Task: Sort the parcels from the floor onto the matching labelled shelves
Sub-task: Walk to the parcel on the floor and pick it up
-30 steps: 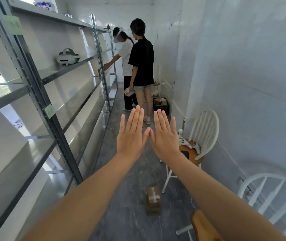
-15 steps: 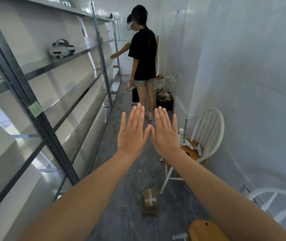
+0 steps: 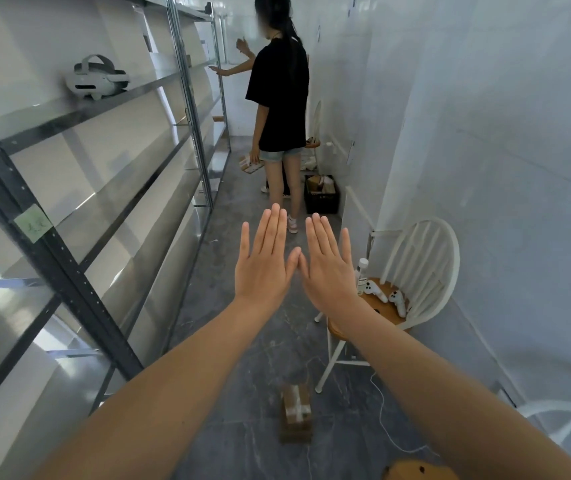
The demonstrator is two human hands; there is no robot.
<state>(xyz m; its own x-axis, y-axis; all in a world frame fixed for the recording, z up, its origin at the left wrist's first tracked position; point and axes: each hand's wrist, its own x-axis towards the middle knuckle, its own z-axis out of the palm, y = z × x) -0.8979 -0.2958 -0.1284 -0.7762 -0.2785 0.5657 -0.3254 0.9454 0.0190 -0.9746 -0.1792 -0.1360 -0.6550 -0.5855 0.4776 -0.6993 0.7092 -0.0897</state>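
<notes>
Both arms reach out over the parcel (image 3: 295, 414) on the floor; left hand (image 3: 264, 261) and right hand (image 3: 325, 266) flat, fingers straight, holding nothing, thumbs touching.

Brown cardboard parcel (image 3: 295, 418) crossed with pale tape, on dark grey marbled floor (image 3: 242, 393) with thin white veins. Shelving (image 3: 104, 109) silver-grey metal; near upright (image 3: 52, 244) black, carrying a pale green label (image 3: 32, 223) with faint marks. White headset (image 3: 96, 77) on a shelf. White spindle-back chair (image 3: 422, 271), tan wooden seat, two white controllers (image 3: 386, 296) with dark spots. Walls (image 3: 502, 150) plain white. Black crate (image 3: 322, 195) by the wall. Person ahead (image 3: 279, 98): black T-shirt, light blue denim shorts. White cable (image 3: 386, 427) on floor.
</notes>
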